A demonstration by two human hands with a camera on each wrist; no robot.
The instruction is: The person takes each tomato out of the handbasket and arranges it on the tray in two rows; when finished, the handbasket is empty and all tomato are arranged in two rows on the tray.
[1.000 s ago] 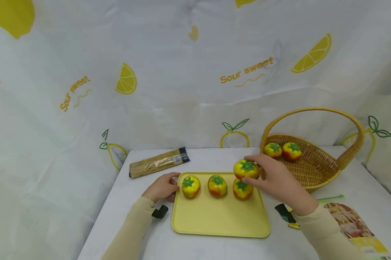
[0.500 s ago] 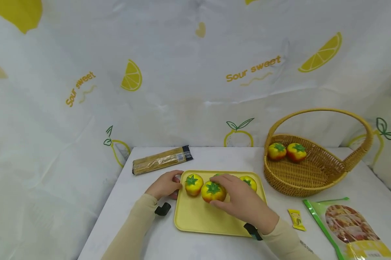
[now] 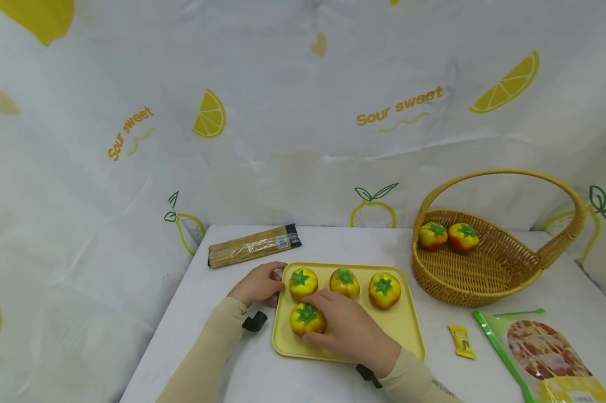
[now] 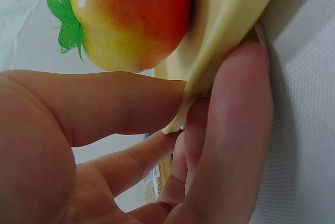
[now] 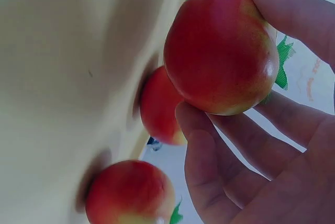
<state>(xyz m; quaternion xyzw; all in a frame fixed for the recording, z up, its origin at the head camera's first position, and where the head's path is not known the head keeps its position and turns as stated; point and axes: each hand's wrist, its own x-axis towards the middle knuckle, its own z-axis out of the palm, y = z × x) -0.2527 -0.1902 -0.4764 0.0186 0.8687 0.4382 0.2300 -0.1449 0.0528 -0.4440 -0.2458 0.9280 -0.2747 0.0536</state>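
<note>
Head cam: high, faces forward-down, wide; whole table (image 3: 232, 358) plus backdrop in frame. Left wrist cam: very near, sits under left hand (image 4: 104, 145), looks along fingers at tray (image 4: 230, 30) left rim. Right wrist cam: very near, looks past right hand (image 5: 272, 145) across tray surface. All three views share tray and its tomatoes (image 3: 303, 282).

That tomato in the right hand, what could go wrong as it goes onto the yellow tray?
Round fruit may roll: the tomato that the right hand grips sits near the front left of the tray, close to the low rim, so it could tip over the edge once let go. It could also bump the back-row tomato just behind it. The left hand pinches the tray's edge; a tug might shift everything.
</note>
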